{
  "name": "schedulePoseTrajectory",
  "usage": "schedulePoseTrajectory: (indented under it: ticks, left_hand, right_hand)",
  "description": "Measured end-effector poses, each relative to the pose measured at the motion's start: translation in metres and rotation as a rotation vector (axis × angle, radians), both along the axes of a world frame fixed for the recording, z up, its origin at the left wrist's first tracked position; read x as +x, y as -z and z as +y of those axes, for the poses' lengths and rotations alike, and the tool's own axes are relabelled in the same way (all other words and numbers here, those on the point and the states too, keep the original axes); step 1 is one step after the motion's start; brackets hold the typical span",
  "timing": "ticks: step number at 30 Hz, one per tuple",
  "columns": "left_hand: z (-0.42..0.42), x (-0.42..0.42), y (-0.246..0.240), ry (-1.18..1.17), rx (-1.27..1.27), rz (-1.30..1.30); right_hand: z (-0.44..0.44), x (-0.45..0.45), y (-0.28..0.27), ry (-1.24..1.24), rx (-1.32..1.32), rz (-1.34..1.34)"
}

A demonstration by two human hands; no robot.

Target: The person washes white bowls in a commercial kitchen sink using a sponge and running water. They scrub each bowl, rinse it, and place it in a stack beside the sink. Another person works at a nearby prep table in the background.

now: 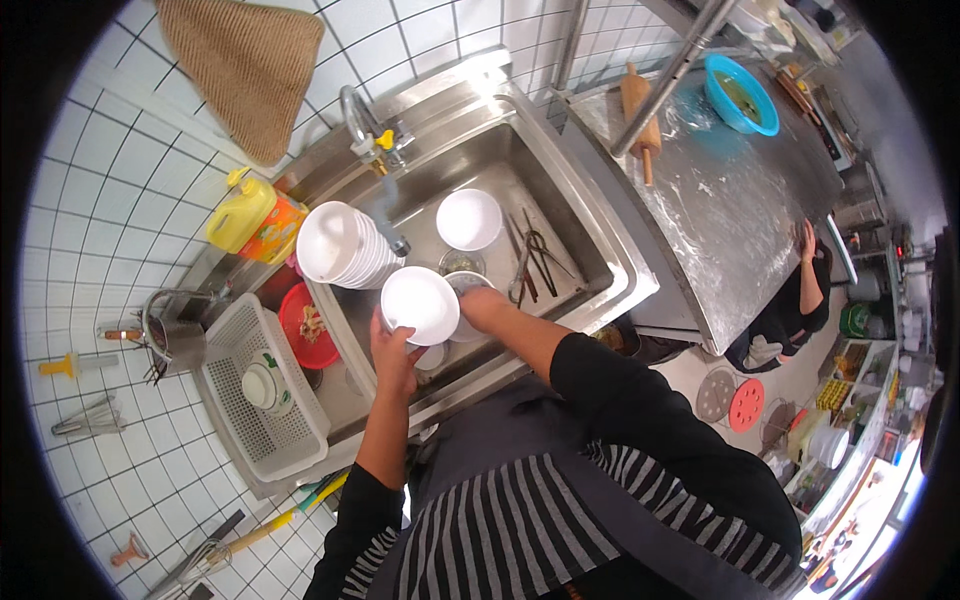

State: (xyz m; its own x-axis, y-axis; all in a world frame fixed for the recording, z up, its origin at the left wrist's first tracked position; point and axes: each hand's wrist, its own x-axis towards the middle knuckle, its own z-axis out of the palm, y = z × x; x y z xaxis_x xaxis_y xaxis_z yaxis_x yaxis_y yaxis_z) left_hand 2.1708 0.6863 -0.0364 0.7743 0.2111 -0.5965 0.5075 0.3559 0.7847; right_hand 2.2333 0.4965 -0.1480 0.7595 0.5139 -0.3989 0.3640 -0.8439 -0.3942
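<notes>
In my left hand (394, 349) is a white bowl (420, 305), tilted and held by its rim over the front of a steel sink (600, 262). My right hand (484, 309) reaches to another pale bowl (463, 330) just right of it, its fingers over the rim and partly hidden. A white bowl (469, 219) stands on the sink floor by the drain (463, 262). Tongs (523, 270) and other utensils lie to its right. A tall stack of white bowls (345, 247) leans at the sink's left side, beside the faucet spout (401, 246).
Left of the sink are a white plastic basket (319, 420), a red bowl (300, 330) with food scraps and a yellow jug (255, 217). On the right, a floury steel table (705, 217) bears a rolling pin (641, 124) and a blue basin (769, 112). Another person (810, 292) is beyond it.
</notes>
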Motion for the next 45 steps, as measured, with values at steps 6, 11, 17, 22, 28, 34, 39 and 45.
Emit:
schedulePoseTrajectory:
  ticks: [6, 11, 17, 22, 28, 34, 39, 45]
  left_hand:
    - [0.009, -0.009, 0.017, 0.006, -0.013, -0.057]
    - [-0.009, -0.003, 0.037, 0.158, 0.29, -0.166]
    - [-0.032, -0.005, 0.047, 0.435, 0.861, -0.389]
    - [-0.028, 0.0, 0.052, 0.404, 0.662, -0.399]
    - [-0.024, 0.022, 0.044, 0.253, 0.426, -0.331]
    - [-0.002, 0.035, 0.034, 0.265, 0.058, -0.084]
    - [0.01, 0.053, 0.025, 0.374, 0.015, 0.094]
    - [-0.052, 0.008, 0.029, -0.196, -0.201, -0.018]
  right_hand:
    - [-0.001, 0.008, -0.005, 0.012, 0.007, -0.007]
    - [-0.046, -0.011, -0.031, 0.397, 0.35, -0.013]
    - [-0.065, -0.036, -0.053, 0.46, 0.506, -0.312]
    - [-0.037, -0.028, -0.045, 0.255, 0.515, -0.366]
    - [-0.003, -0.055, -0.061, 0.18, 0.669, 0.144]
    - [-0.034, -0.054, -0.082, -0.334, 0.337, -0.275]
    - [-0.055, -0.017, -0.072, -0.553, 0.17, -0.737]
    - [0.001, -0.05, -0.083, -0.04, 0.553, -0.199]
